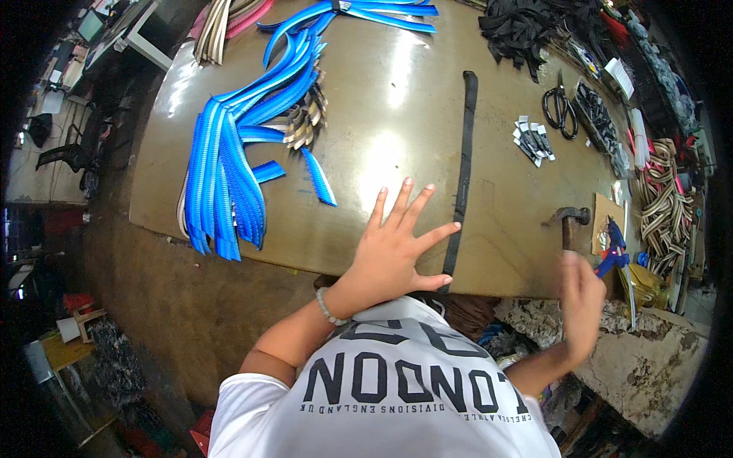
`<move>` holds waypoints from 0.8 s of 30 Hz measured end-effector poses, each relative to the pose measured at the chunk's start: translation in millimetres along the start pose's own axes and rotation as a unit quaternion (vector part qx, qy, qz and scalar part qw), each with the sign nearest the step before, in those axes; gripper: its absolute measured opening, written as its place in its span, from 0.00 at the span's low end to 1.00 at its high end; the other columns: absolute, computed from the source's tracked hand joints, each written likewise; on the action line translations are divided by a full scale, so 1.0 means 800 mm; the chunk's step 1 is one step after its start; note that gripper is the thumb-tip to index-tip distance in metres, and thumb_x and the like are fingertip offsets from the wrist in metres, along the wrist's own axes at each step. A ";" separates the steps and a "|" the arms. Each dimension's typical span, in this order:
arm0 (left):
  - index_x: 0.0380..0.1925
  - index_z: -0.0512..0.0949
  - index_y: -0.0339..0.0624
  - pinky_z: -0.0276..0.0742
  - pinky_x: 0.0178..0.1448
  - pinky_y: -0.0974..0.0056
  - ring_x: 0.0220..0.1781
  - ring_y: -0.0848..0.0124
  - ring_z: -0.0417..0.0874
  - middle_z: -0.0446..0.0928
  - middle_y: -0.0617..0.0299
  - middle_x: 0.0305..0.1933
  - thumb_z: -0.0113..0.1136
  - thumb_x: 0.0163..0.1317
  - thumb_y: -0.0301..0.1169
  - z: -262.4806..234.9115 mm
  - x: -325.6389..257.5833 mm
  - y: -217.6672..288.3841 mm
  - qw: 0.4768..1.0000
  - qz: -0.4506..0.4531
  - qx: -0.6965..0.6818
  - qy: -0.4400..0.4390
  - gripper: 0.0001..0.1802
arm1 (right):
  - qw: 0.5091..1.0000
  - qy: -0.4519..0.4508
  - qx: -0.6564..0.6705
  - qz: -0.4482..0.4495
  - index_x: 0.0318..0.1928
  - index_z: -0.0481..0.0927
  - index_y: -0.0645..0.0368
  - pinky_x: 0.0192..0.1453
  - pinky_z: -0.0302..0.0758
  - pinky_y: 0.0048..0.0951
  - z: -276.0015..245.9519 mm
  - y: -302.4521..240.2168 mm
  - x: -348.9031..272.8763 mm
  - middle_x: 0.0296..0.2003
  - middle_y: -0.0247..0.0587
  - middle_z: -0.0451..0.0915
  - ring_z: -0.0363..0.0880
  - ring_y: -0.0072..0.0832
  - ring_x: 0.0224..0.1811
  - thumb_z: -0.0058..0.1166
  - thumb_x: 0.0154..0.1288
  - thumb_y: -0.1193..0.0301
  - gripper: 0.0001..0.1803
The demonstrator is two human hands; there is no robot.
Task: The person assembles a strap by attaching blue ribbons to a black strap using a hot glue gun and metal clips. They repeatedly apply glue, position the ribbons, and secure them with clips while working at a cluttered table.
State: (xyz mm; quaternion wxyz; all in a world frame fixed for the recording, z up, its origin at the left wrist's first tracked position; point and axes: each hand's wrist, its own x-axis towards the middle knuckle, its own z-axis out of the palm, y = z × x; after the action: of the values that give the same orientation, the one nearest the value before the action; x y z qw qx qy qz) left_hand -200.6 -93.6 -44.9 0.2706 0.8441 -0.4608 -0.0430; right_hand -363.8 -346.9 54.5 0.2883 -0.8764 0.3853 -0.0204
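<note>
My left hand (396, 246) lies spread on the table top (382, 114), fingers apart. Its thumb and index fingertip touch the left edge of a black webbing strap (466, 145). That strap runs nearly straight from the table's near edge toward the far side. My right hand (582, 296), slightly blurred, is closed around the wooden handle of a claw hammer (573, 217) by the near right edge. The hammer's dark metal head points away from me. Just right of it, a blue-handled tool (612, 248) lies by a brown card (605, 217).
Blue striped straps (221, 168) with metal ends lie in a heap at left. Black scissors (560, 111), small black-and-white labels (533, 141) and a tray of black pieces (599, 122) sit at right. A black strap pile (519, 30) and beige striped straps (666, 202) lie beyond.
</note>
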 end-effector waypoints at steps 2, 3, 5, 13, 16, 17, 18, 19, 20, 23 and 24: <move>0.63 0.73 0.67 0.39 0.76 0.35 0.79 0.45 0.47 0.54 0.48 0.76 0.66 0.47 0.63 0.002 -0.003 -0.001 1.000 0.011 -0.006 0.018 0.41 | 0.900 -0.161 0.062 -0.401 0.48 0.81 0.64 0.45 0.76 0.38 0.061 -0.095 0.031 0.40 0.51 0.83 0.82 0.43 0.38 0.56 0.66 0.67 0.15; 0.64 0.72 0.60 0.39 0.77 0.36 0.78 0.46 0.50 0.56 0.47 0.74 0.66 0.47 0.64 0.003 -0.004 -0.003 1.000 0.004 -0.027 0.005 0.44 | 0.851 -0.248 0.123 -0.445 0.48 0.80 0.63 0.47 0.76 0.39 0.094 -0.148 0.049 0.40 0.51 0.81 0.79 0.48 0.42 0.52 0.69 0.67 0.14; 0.64 0.71 0.50 0.40 0.77 0.36 0.76 0.47 0.55 0.60 0.45 0.72 0.66 0.47 0.64 0.007 -0.006 -0.004 0.999 0.008 -0.028 0.012 0.47 | 0.766 -0.134 0.156 -0.609 0.41 0.77 0.63 0.49 0.74 0.45 0.183 -0.256 0.083 0.36 0.50 0.77 0.75 0.49 0.39 0.47 0.72 0.64 0.14; 0.60 0.76 0.56 0.33 0.78 0.35 0.78 0.46 0.45 0.57 0.44 0.71 0.58 0.51 0.68 0.019 -0.008 -0.008 1.000 0.012 0.020 0.004 0.41 | 0.759 -0.184 -0.101 -0.616 0.51 0.83 0.49 0.63 0.61 0.56 0.341 -0.489 0.163 0.48 0.44 0.82 0.74 0.43 0.58 0.50 0.69 0.55 0.18; 0.61 0.75 0.59 0.34 0.78 0.35 0.79 0.45 0.43 0.57 0.45 0.72 0.59 0.50 0.67 0.016 -0.008 -0.010 1.000 0.015 -0.005 0.018 0.41 | 0.762 -0.196 -0.053 -0.615 0.49 0.83 0.50 0.64 0.60 0.54 0.328 -0.480 0.165 0.49 0.44 0.83 0.75 0.42 0.59 0.56 0.65 0.56 0.18; 0.62 0.74 0.59 0.35 0.78 0.35 0.79 0.45 0.45 0.56 0.45 0.72 0.59 0.49 0.68 0.015 -0.007 -0.009 0.999 0.020 0.010 0.026 0.43 | 0.762 -0.173 -0.022 -0.624 0.49 0.83 0.51 0.63 0.62 0.53 0.317 -0.473 0.163 0.49 0.45 0.83 0.76 0.42 0.57 0.57 0.64 0.56 0.17; 0.63 0.74 0.60 0.36 0.78 0.35 0.78 0.45 0.47 0.56 0.45 0.73 0.59 0.49 0.68 0.013 -0.006 -0.009 0.999 0.019 0.019 0.017 0.44 | 0.769 -0.153 -0.007 -0.620 0.48 0.83 0.52 0.62 0.65 0.51 0.302 -0.465 0.159 0.48 0.45 0.83 0.77 0.41 0.56 0.59 0.63 0.57 0.17; 0.64 0.73 0.60 0.37 0.77 0.36 0.78 0.46 0.49 0.55 0.44 0.74 0.59 0.48 0.69 0.011 -0.005 -0.008 0.999 0.020 0.029 0.009 0.45 | 0.750 -0.177 0.054 -0.635 0.47 0.82 0.57 0.55 0.73 0.42 0.283 -0.457 0.152 0.44 0.47 0.83 0.81 0.41 0.49 0.61 0.63 0.61 0.17; 0.64 0.73 0.63 0.37 0.77 0.36 0.78 0.45 0.49 0.55 0.44 0.74 0.60 0.48 0.68 0.009 -0.004 -0.007 0.999 0.019 0.026 0.012 0.43 | 0.692 -0.214 0.144 -0.675 0.46 0.81 0.59 0.52 0.75 0.39 0.259 -0.443 0.143 0.43 0.47 0.83 0.82 0.40 0.46 0.60 0.64 0.63 0.15; 0.63 0.73 0.70 0.38 0.77 0.36 0.78 0.45 0.50 0.55 0.44 0.73 0.64 0.48 0.65 0.002 -0.003 -0.001 1.000 0.013 0.016 0.024 0.40 | 0.589 -0.287 0.293 -0.697 0.47 0.80 0.63 0.49 0.78 0.32 0.171 -0.370 0.110 0.39 0.45 0.83 0.83 0.33 0.42 0.58 0.65 0.71 0.12; 0.63 0.73 0.70 0.38 0.77 0.36 0.78 0.46 0.49 0.56 0.43 0.73 0.64 0.48 0.65 -0.001 -0.003 0.000 1.000 0.001 0.002 0.002 0.40 | 0.554 -0.274 0.349 -0.705 0.48 0.80 0.62 0.48 0.78 0.33 0.143 -0.343 0.095 0.37 0.45 0.84 0.84 0.34 0.40 0.59 0.64 0.72 0.13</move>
State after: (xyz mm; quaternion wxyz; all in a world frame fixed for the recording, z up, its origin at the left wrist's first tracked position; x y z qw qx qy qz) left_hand -201.8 -91.8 -44.8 0.2705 0.8440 -0.4614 -0.0398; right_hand -98.5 -195.7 88.0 0.5566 -0.6617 -0.4903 -0.1093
